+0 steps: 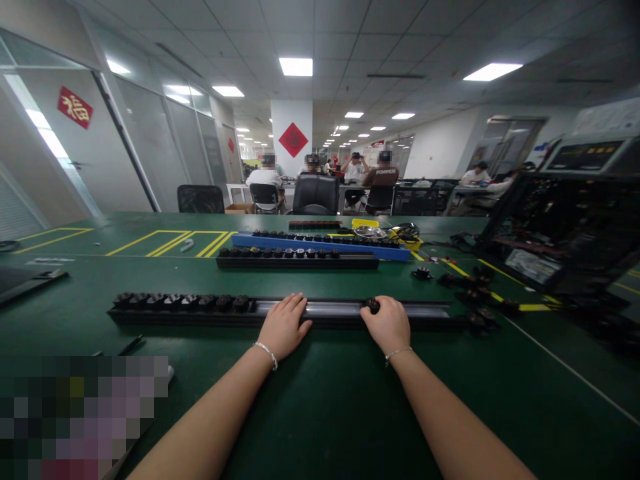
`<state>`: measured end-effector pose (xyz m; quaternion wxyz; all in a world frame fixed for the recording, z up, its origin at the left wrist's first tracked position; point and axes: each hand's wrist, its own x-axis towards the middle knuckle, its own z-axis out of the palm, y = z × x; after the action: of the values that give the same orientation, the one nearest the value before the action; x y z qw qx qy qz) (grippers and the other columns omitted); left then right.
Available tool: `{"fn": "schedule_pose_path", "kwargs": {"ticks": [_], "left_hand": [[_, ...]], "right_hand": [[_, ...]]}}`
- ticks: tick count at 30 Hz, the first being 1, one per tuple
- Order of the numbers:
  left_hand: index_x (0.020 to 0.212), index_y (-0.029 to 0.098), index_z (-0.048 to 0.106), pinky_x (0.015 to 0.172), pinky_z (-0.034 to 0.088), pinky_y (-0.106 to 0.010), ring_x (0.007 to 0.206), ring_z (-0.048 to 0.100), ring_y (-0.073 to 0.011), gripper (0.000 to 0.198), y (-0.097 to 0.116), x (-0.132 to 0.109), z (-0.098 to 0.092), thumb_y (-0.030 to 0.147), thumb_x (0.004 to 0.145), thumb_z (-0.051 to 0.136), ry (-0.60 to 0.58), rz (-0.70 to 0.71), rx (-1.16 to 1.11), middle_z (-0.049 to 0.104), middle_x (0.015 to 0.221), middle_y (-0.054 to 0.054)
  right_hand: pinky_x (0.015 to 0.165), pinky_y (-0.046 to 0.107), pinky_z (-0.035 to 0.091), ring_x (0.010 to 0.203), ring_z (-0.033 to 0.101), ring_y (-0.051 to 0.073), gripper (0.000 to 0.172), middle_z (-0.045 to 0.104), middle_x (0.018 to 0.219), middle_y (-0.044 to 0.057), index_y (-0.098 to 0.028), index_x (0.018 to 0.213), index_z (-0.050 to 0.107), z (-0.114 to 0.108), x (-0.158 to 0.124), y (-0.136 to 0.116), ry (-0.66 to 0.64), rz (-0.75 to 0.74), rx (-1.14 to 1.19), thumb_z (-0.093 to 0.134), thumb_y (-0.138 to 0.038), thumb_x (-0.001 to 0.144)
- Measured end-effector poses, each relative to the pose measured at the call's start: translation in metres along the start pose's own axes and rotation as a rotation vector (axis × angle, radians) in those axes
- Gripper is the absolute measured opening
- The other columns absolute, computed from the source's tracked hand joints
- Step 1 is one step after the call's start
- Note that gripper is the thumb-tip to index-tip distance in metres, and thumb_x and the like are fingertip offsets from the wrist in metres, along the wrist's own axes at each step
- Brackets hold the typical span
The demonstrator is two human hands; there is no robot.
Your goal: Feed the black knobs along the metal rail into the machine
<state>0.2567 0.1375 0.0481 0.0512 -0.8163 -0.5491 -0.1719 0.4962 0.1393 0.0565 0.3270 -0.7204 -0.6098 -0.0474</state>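
Observation:
A long black rail point(333, 309) with a shiny channel lies across the green table in front of me. Several small black parts point(173, 302) sit in a row along its left half. Over the middle of the rail rests my left hand point(285, 325), palm down, fingers stretched out and thumb apart. Farther right, my right hand point(389, 324) pinches a small black round part point(371, 305) between thumb and fingers, at the channel. The underside of that part is hidden, so I cannot tell whether it touches the rail.
Behind stand a second loaded black rail point(300, 263) and a blue tray point(395, 253) with similar parts. Loose black parts point(475, 290) are scattered at the right, near a large open dark case point(565, 227). A metal bowl point(370, 232) stands behind. People sit at far tables.

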Motion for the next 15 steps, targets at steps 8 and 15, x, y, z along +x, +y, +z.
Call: {"fn": "schedule_pose_path", "kwargs": {"ticks": [8,15], "left_hand": [[0.129,0.021,0.046,0.104,0.034,-0.042,0.129,0.037,-0.0227,0.048,0.0,0.0,0.001,0.042,0.085,0.043,0.013,0.004,0.018,0.044,0.139,-0.005],[0.128,0.02,0.047,0.104,0.034,-0.041,0.128,0.038,-0.0229,0.048,0.001,0.0,0.0,0.041,0.085,0.044,0.01,0.003,0.025,0.044,0.139,-0.006]], "right_hand": [[0.084,0.031,0.038,0.094,0.052,0.024,0.03,0.064,0.094,0.013,-0.011,0.089,0.063,0.002,0.002,0.007,0.008,-0.012,0.03,0.048,-0.03,0.072],[0.085,0.031,0.039,0.093,0.052,0.023,0.029,0.063,0.095,0.012,-0.013,0.09,0.063,0.001,0.002,0.014,0.008,-0.058,0.028,0.048,-0.03,0.073]]}}
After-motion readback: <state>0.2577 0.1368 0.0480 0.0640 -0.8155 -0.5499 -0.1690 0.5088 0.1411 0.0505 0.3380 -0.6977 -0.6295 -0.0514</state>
